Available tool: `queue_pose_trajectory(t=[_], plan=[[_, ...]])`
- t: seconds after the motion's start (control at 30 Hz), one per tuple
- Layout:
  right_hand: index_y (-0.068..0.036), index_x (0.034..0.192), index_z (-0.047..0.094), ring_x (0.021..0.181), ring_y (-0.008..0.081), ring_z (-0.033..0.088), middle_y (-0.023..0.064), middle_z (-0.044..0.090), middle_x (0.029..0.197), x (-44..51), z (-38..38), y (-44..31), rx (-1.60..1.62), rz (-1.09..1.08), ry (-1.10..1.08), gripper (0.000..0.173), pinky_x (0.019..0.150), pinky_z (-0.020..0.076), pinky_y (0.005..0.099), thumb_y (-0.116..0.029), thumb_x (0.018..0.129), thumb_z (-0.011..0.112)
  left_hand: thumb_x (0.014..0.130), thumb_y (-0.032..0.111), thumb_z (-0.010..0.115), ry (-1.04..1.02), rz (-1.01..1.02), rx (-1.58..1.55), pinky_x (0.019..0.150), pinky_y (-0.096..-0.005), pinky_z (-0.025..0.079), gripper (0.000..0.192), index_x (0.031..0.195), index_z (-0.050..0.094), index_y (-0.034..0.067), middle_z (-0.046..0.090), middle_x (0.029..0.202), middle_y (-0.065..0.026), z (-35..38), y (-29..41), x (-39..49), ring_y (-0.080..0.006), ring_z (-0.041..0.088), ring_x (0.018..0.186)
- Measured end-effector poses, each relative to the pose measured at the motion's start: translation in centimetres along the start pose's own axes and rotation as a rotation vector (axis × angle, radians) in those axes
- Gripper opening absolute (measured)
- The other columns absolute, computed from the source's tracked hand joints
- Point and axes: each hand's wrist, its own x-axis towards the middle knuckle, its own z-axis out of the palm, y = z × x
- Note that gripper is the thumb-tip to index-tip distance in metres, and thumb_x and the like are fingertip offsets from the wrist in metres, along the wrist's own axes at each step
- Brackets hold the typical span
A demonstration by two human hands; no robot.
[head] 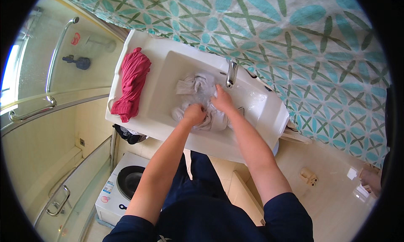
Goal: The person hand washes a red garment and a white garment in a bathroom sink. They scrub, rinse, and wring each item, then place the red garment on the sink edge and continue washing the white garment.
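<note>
A wet white garment (216, 120) lies bunched in soapy water in the white washbasin (164, 87). My left hand (195, 114) is closed on a fold of it near the basin's front side. To the right and a little farther back, my right hand (222, 99) curls over the same cloth, its fingertips partly hidden. Another bunched part of white fabric (196, 83) with a ribbed band sits behind my hands; whether it belongs to the same garment cannot be made out. The chrome faucet (232, 73) stands just beyond my right hand.
A twisted red garment (132, 84) rests on the basin's left ledge. Behind the basin hangs a patterned curtain (246, 18). At left is a glass shower enclosure (63, 116) with metal handles. Below stands a white front-loading washing machine (110, 179); dark clothing (129, 134) shows under the ledge.
</note>
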Motion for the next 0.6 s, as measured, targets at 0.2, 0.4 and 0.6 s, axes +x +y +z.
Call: queue_pose_trajectory(t=[0.2, 0.4, 0.6], plan=[[0.002, 0.132, 0.053, 0.116, 0.0456, 0.064, 0.0281, 0.066, 0.123, -1.1, 0.4, -0.1, -0.130, 0.042, -0.032, 0.054, 0.099, 0.0523, 0.0503, -0.016, 0.084, 0.071, 0.092, 0.028, 0.063, 0.076, -0.414, -1.345, 0.081, -0.0397, 0.053, 0.042, 0.129, 0.060, 0.008, 0.063, 0.098, -0.0058, -1.7, 0.4, 2.9, -0.0259, 0.063, 0.091], [0.003, 0.138, 0.050, 0.125, 0.0459, 0.061, 0.0320, 0.063, 0.130, 0.3, 0.2, -0.8, 0.099, 0.358, 0.091, 0.061, 0.105, 0.0491, 0.0481, -0.011, 0.082, 0.068, 0.097, 0.042, 0.062, 0.151, -0.485, -1.555, 0.090, -0.0432, 0.053, 0.051, 0.130, 0.060, 0.005, 0.061, 0.132, -0.0165, -2.4, 4.2, 2.5, -0.0271, 0.062, 0.109], [0.003, 0.133, 0.054, 0.107, 0.0347, 0.067, 0.0225, 0.067, 0.117, -6.2, -1.2, -5.4, 0.689, -0.054, -0.045, 0.058, 0.094, 0.0522, 0.0433, -0.011, 0.078, 0.060, 0.093, 0.070, 0.058, -0.201, -0.241, -1.699, 0.091, -0.0501, 0.055, 0.066, 0.124, 0.065, 0.013, 0.068, 0.113, -0.0143, -3.3, 4.0, 7.5, -0.0309, 0.066, 0.104]])
